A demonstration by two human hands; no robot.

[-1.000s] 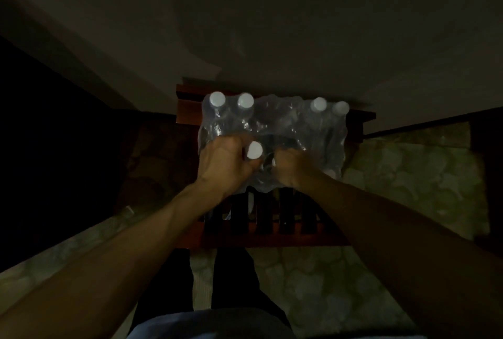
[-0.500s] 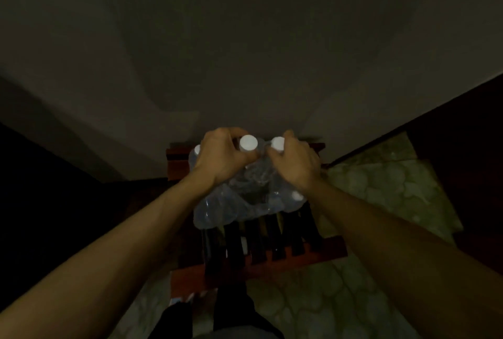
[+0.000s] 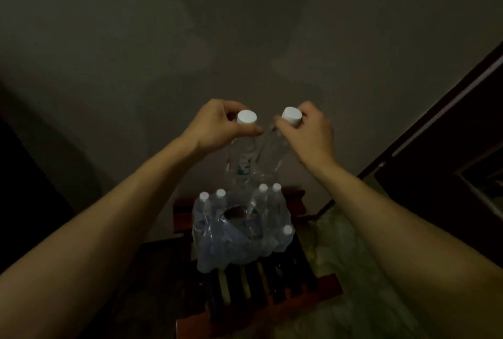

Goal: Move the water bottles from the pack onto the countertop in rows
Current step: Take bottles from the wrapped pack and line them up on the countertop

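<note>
The room is dim. My left hand (image 3: 217,125) pinches the neck of a clear water bottle (image 3: 241,156) just under its white cap. My right hand (image 3: 309,132) grips a second clear bottle (image 3: 272,148) the same way. Both bottles hang in the air side by side, above the pack (image 3: 236,232). The pack is a torn plastic wrap with several white-capped bottles in it, and a hole gapes in its top. It sits on a slatted red-brown wooden stool (image 3: 272,289). No countertop shows in the frame.
A plain grey wall fills the upper frame. A greenish patterned floor (image 3: 353,270) lies right of the stool. A dark door or frame (image 3: 449,126) runs along the right edge. The left side is in deep shadow.
Both hands have risen from the pack, each drawing a bottle up and out of the wrap. The view has tilted upward, so the pack now sits lower in frame.
</note>
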